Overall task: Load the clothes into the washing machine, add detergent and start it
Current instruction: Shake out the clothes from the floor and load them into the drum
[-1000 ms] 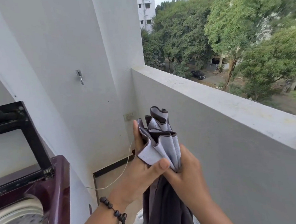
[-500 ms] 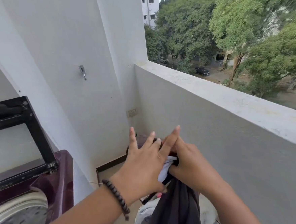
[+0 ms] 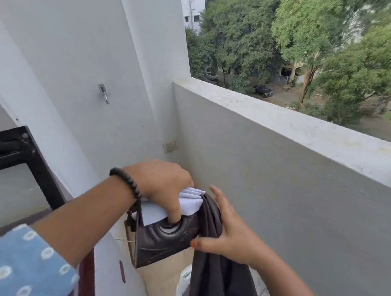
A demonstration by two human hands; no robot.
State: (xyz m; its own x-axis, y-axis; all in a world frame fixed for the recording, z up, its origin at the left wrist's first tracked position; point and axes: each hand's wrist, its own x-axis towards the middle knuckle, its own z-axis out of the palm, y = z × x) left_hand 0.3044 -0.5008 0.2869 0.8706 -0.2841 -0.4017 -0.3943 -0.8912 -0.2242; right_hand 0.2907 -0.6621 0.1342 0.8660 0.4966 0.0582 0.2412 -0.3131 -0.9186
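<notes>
Left hand (image 3: pixel 161 187), wearing a beaded bracelet (image 3: pixel 127 184), has its grip closed round the bunched pale lining of a dark garment (image 3: pixel 167 238), fingers curled down into the fabric. Right hand (image 3: pixel 227 235), just right of the garment, has a looser grip: thumb pressed under the hanging dark cloth, fingers spread along it. The garment hangs in front of the balcony wall (image 3: pixel 280 177), to the right of the washing machine (image 3: pixel 86 276), whose raised black lid frame (image 3: pixel 27 159) stands further left.
</notes>
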